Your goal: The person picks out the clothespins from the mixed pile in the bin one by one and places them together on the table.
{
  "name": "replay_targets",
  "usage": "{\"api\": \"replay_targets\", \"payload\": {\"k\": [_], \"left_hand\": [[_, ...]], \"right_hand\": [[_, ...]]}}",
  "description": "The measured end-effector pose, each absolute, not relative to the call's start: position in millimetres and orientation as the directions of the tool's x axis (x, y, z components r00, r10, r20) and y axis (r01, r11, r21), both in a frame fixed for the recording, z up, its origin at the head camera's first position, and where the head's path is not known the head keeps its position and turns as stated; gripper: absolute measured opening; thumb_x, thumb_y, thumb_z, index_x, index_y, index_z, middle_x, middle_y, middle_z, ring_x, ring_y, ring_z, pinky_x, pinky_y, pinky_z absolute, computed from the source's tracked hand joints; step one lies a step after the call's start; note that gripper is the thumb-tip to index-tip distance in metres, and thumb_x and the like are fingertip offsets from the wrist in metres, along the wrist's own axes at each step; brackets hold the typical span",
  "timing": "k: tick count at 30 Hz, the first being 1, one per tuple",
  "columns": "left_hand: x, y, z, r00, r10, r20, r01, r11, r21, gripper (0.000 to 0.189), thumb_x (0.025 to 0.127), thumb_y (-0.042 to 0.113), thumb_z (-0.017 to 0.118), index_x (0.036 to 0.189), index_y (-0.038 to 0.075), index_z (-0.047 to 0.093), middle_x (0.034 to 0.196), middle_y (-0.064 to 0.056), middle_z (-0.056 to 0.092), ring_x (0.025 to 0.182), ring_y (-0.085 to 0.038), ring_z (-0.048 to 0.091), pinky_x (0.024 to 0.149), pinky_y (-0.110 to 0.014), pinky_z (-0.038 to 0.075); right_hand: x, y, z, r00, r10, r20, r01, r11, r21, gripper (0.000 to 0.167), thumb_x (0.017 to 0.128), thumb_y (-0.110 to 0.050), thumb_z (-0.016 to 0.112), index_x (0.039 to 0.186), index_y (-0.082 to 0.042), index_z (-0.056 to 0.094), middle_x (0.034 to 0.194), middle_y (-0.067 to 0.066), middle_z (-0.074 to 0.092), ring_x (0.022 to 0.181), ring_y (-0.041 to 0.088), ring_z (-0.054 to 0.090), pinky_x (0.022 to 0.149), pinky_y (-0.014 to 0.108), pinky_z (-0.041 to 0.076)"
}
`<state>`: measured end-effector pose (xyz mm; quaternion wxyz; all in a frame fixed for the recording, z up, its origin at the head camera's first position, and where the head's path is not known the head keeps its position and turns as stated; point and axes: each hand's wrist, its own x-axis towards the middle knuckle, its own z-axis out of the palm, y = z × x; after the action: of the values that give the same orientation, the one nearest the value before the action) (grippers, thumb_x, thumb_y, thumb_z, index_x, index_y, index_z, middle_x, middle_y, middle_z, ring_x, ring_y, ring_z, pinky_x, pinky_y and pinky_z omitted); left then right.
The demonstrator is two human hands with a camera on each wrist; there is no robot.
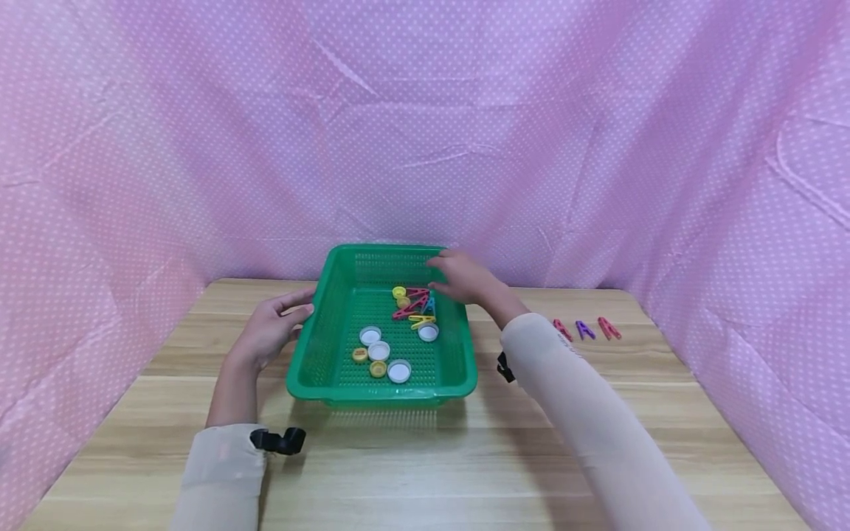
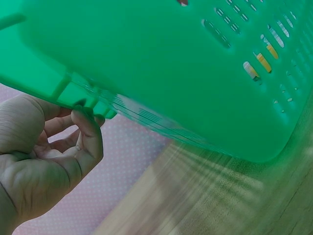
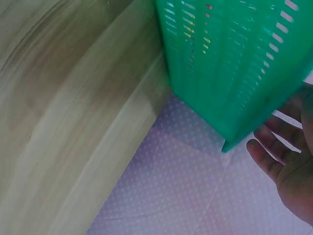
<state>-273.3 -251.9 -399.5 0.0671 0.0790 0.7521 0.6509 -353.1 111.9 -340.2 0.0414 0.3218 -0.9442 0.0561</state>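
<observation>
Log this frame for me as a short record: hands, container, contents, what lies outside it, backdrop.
Left hand: pinches container's left rim
Right hand: at far right rim; grip unclear
Container: green perforated basket
Contents: white and yellow caps, coloured clips
Outside: three visible loose clips, right side of wooden table
Backdrop: pink dotted cloth

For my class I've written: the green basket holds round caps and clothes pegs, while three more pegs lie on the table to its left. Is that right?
Not quite: the head view shows the three pegs on the table to the right of the green basket.
</observation>
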Motion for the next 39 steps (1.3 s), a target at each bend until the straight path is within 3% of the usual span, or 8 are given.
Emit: {"api": "replay_targets", "payload": {"k": [5, 14, 19, 26, 39], "left_hand": [[-272.6, -253.7, -399.6, -0.978, 0.208, 0.007, 0.042, 0.161, 0.986, 0.055, 0.108, 0.026, 0.056, 0.157, 0.006, 0.042, 0.155, -0.018, 0.044, 0.107, -0.005, 0.065, 0.091, -0.025, 0.057], [-273.9, -252.7, -402.1, -0.978, 0.210, 0.003, 0.038, 0.162, 0.986, 0.056, 0.107, 0.030, 0.057, 0.156, 0.006, 0.043, 0.151, -0.016, 0.048, 0.108, -0.008, 0.065, 0.092, -0.028, 0.057], [-275.2, -252.7, -400.9, -0.980, 0.201, 0.002, 0.036, 0.168, 0.985, 0.055, 0.107, 0.029, 0.057, 0.155, 0.006, 0.044, 0.151, -0.015, 0.048, 0.108, -0.007, 0.066, 0.093, -0.028, 0.057], [-275.2, -251.2, -400.6, -0.979, 0.205, 0.006, 0.038, 0.156, 0.987, 0.054, 0.107, 0.026, 0.057, 0.155, 0.004, 0.043, 0.154, -0.018, 0.046, 0.107, -0.007, 0.066, 0.091, -0.026, 0.057], [-275.6, -251.7, -401.0, -0.980, 0.199, 0.004, 0.035, 0.152, 0.988, 0.054, 0.107, 0.027, 0.058, 0.155, 0.005, 0.045, 0.153, -0.017, 0.046, 0.110, -0.008, 0.066, 0.092, -0.026, 0.057]], "right_hand": [[-354.5, 93.3, -350.5, -0.784, -0.618, 0.047, -0.619, 0.786, 0.009, 0.050, 0.102, -0.030, 0.065, 0.145, -0.006, 0.057, 0.139, 0.014, 0.059, 0.127, 0.032, 0.055, 0.108, 0.046, 0.047], [-359.8, 76.5, -359.8, -0.741, -0.669, -0.061, -0.672, 0.738, 0.068, 0.046, 0.103, -0.028, 0.065, 0.144, -0.008, 0.058, 0.138, 0.011, 0.060, 0.127, 0.028, 0.055, 0.110, 0.043, 0.045], [-365.5, 65.2, -362.7, -0.727, -0.675, -0.127, -0.682, 0.731, 0.015, 0.048, 0.103, -0.027, 0.064, 0.146, -0.006, 0.056, 0.136, 0.012, 0.060, 0.124, 0.028, 0.057, 0.106, 0.043, 0.048], [-374.7, 55.6, -376.8, -0.725, -0.647, -0.237, -0.659, 0.751, -0.035, 0.059, 0.103, -0.033, 0.064, 0.154, -0.010, 0.046, 0.148, 0.011, 0.054, 0.138, 0.027, 0.049, 0.113, 0.042, 0.043], [-380.4, 58.0, -386.7, -0.745, -0.615, -0.258, -0.613, 0.784, -0.099, 0.065, 0.101, -0.036, 0.066, 0.156, -0.008, 0.043, 0.152, 0.013, 0.050, 0.142, 0.028, 0.043, 0.117, 0.042, 0.039]]}}
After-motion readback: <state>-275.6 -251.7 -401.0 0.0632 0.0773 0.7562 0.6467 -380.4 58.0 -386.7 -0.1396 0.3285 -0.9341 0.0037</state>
